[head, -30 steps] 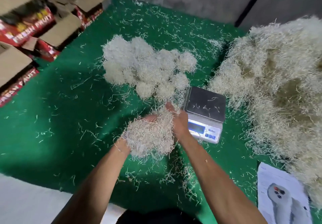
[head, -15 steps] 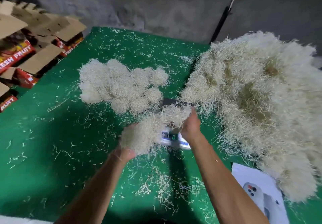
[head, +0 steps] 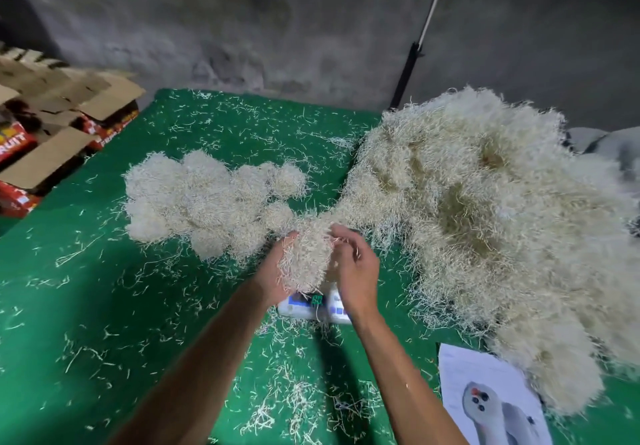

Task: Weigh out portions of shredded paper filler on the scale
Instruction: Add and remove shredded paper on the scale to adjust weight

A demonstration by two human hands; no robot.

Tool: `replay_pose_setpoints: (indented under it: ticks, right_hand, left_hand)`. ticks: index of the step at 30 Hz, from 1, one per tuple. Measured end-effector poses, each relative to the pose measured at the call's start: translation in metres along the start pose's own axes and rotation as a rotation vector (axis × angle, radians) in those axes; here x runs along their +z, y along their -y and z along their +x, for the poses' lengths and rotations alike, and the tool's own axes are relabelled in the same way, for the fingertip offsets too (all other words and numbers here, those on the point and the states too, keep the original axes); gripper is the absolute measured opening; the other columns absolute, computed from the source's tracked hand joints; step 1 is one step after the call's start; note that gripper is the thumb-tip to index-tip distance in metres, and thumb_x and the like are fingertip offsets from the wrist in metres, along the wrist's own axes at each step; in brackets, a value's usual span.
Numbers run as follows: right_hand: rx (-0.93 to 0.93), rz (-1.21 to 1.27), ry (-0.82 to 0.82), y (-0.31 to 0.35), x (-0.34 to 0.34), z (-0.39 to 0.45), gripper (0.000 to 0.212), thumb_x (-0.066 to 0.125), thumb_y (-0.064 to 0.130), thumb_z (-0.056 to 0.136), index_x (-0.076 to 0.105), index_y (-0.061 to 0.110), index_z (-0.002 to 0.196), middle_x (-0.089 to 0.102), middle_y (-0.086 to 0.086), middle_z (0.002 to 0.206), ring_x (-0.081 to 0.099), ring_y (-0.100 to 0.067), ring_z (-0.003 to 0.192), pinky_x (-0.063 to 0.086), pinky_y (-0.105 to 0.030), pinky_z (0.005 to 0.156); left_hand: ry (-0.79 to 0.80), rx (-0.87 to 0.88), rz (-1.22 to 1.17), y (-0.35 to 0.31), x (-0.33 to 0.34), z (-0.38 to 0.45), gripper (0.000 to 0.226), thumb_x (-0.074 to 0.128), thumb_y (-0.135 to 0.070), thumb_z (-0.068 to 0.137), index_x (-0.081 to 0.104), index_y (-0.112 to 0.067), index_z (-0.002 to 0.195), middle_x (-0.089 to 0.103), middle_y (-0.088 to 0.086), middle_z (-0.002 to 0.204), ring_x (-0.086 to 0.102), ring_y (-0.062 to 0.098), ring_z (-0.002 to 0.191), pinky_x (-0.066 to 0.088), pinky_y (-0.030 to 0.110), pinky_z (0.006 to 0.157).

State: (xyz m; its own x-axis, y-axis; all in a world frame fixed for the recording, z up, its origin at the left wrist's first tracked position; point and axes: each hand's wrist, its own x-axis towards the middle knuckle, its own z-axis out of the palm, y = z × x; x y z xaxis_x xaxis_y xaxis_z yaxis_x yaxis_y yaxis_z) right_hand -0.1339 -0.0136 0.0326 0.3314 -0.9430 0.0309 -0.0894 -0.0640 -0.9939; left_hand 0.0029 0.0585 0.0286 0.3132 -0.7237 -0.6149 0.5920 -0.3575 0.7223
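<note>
cream shredded paper (head: 485,209), green mat (head: 86,306), seemingly white scale (head: 301,309)

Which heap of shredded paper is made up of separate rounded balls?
The left heap, on the green mat beside the boxes. It is a cluster of small balls; the big heap on the right is one loose mass.

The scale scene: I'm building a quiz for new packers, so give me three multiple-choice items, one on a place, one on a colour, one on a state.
1. Where is the big loose heap of shredded paper?
A. right of the scale
B. left of the scale
C. inside the cartons

2. What colour is the mat?
A. blue
B. green
C. grey

3. What are the hands doing?
A. resting flat on the mat
B. lifting a carton
C. cupping a clump over the scale

Answers:
1 A, the heap spreads right of the scale.
2 B, the mat is green.
3 C, left hand and right hand enclose the clump.
</note>
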Motion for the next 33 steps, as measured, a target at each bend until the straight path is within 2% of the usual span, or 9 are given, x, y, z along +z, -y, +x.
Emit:
replay_pose_setpoints:
  ticks: [4, 8, 11, 13, 16, 19, 25, 29, 33]
  right_hand:
    - [0.068, -0.064, -0.053, 0.005, -0.021, 0.022, 0.051, 0.058, 0.049, 0.099, 0.047, 0.029, 0.144, 0.059, -0.002, 0.120, 0.060, -0.014, 0.072, 0.054, -0.034, 0.069]
    - [0.410, -0.101, 0.210, 0.006, -0.036, 0.035, 0.110, 0.050, 0.088, 0.077, 0.014, 0.029, 0.163, 0.022, -0.002, 0.166, 0.033, -0.026, 0.149, 0.024, -0.050, 0.118]
    - [0.386, -0.176, 0.229, -0.001, -0.038, 0.039, 0.108, 0.059, 0.074, 0.084, 0.013, 0.016, 0.163, 0.041, -0.022, 0.155, 0.069, -0.002, 0.106, 0.049, -0.036, 0.098]
    - [0.343, -0.163, 0.082, -0.004, -0.034, 0.041, 0.102, 0.062, 0.065, 0.085, 0.018, 0.015, 0.162, 0.065, -0.011, 0.114, 0.069, -0.007, 0.066, 0.054, -0.024, 0.060]
    - [0.241, -0.237, -0.105, -0.008, -0.027, 0.044, 0.097, 0.061, 0.068, 0.083, 0.030, 0.017, 0.159, 0.061, -0.008, 0.122, 0.064, -0.020, 0.082, 0.060, -0.021, 0.065]
    - [0.202, -0.158, -0.035, -0.012, -0.011, 0.038, 0.085, 0.055, 0.071, 0.090, 0.034, 0.019, 0.153, 0.071, -0.003, 0.087, 0.062, -0.013, 0.067, 0.061, -0.048, 0.087]
    - [0.111, -0.356, -0.100, -0.008, 0.015, 0.039, 0.099, 0.034, 0.081, 0.092, 0.026, 0.007, 0.158, 0.049, -0.010, 0.147, 0.049, -0.027, 0.136, 0.042, -0.046, 0.114]
    - [0.196, -0.152, -0.114, -0.017, 0.001, 0.052, 0.050, 0.047, 0.063, 0.098, 0.052, 0.014, 0.095, 0.053, 0.000, 0.070, 0.047, -0.008, 0.047, 0.040, -0.021, 0.044]
    - [0.123, -0.310, -0.142, -0.018, -0.008, 0.069, 0.040, 0.048, 0.044, 0.106, 0.046, 0.016, 0.077, 0.047, -0.003, 0.060, 0.043, -0.015, 0.046, 0.036, -0.026, 0.044]
  left_hand:
    - [-0.163, -0.053, -0.170, -0.005, -0.012, 0.024, 0.099, 0.076, -0.004, 0.086, 0.015, -0.024, 0.161, 0.038, 0.021, 0.155, 0.060, 0.034, 0.108, 0.057, 0.040, 0.086]
    - [-0.229, -0.135, -0.089, -0.014, -0.008, 0.029, 0.099, 0.071, 0.008, 0.079, 0.029, -0.037, 0.156, 0.020, 0.019, 0.163, 0.038, 0.040, 0.139, 0.060, 0.044, 0.086]
    - [-0.182, -0.157, -0.032, -0.019, -0.004, 0.024, 0.068, 0.055, -0.011, 0.101, 0.023, -0.025, 0.160, 0.024, 0.015, 0.165, 0.038, 0.038, 0.141, 0.058, 0.040, 0.089]
    - [-0.115, -0.081, -0.195, -0.025, 0.007, 0.018, 0.067, 0.056, -0.035, 0.102, 0.023, -0.025, 0.159, 0.021, 0.014, 0.166, 0.055, 0.037, 0.107, 0.061, 0.036, 0.050]
    - [0.059, 0.022, -0.272, -0.026, 0.010, 0.021, 0.099, 0.084, -0.031, 0.081, 0.019, -0.065, 0.147, -0.001, 0.005, 0.167, 0.040, 0.043, 0.131, 0.059, 0.062, 0.076]
    - [0.248, -0.016, -0.234, -0.023, 0.034, 0.016, 0.124, 0.087, -0.001, 0.069, 0.017, -0.083, 0.130, -0.002, -0.016, 0.165, 0.007, 0.030, 0.153, 0.053, 0.030, 0.098]
    - [0.042, -0.002, -0.097, -0.005, 0.070, 0.020, 0.078, 0.048, -0.076, 0.089, 0.042, -0.029, 0.151, 0.036, 0.002, 0.161, 0.037, 0.023, 0.146, 0.046, 0.038, 0.102]
    - [-0.197, 0.070, 0.011, -0.004, 0.060, 0.026, 0.122, 0.078, -0.075, 0.053, 0.024, -0.034, 0.155, 0.027, 0.001, 0.162, 0.031, 0.028, 0.145, 0.032, 0.053, 0.112]
    - [-0.157, 0.088, 0.127, -0.010, 0.046, 0.024, 0.127, 0.078, -0.080, 0.044, 0.026, -0.043, 0.153, 0.020, -0.007, 0.164, 0.030, 0.025, 0.145, 0.040, 0.049, 0.100]
